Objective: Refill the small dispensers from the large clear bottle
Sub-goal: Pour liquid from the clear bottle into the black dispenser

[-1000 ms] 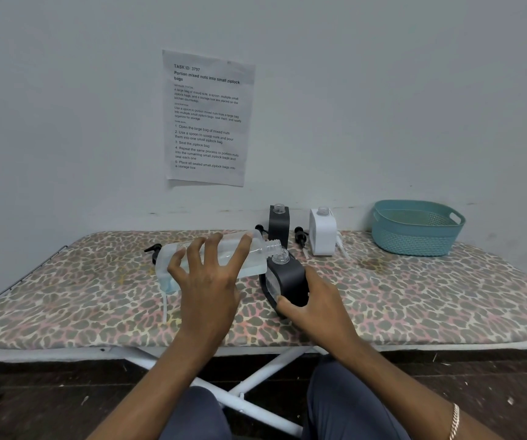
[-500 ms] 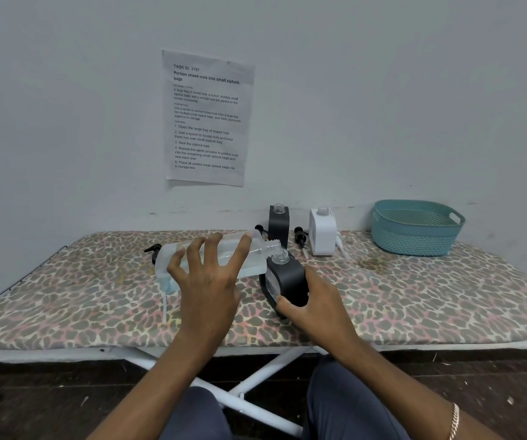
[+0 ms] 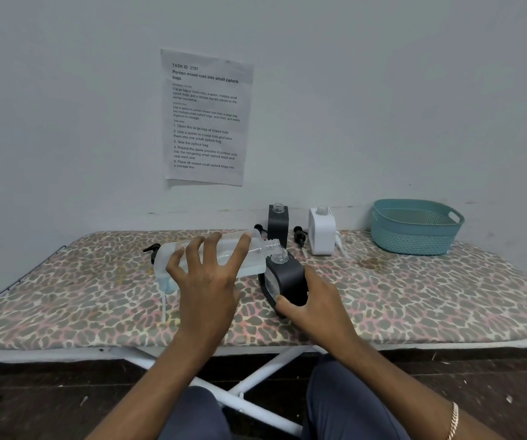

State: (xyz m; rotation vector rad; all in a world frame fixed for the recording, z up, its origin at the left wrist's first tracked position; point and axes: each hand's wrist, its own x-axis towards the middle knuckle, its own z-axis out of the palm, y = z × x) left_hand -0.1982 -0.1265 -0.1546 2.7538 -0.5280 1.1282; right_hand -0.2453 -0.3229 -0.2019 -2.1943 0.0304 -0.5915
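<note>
My left hand (image 3: 206, 281) grips the large clear bottle (image 3: 249, 257), which lies almost level with its open neck just above the mouth of a black dispenser (image 3: 287, 277). My right hand (image 3: 314, 308) holds that black dispenser from its near right side on the ironing board (image 3: 414, 296). Clear liquid sits in the lower part of the bottle. Near the wall stand a second black dispenser (image 3: 278, 222) and a white dispenser (image 3: 321, 231), both without pumps.
A teal basket (image 3: 414, 228) stands at the back right of the board. Loose black pump heads lie at the left (image 3: 151, 250) and between the far dispensers (image 3: 300, 235). A printed sheet (image 3: 206, 119) hangs on the wall.
</note>
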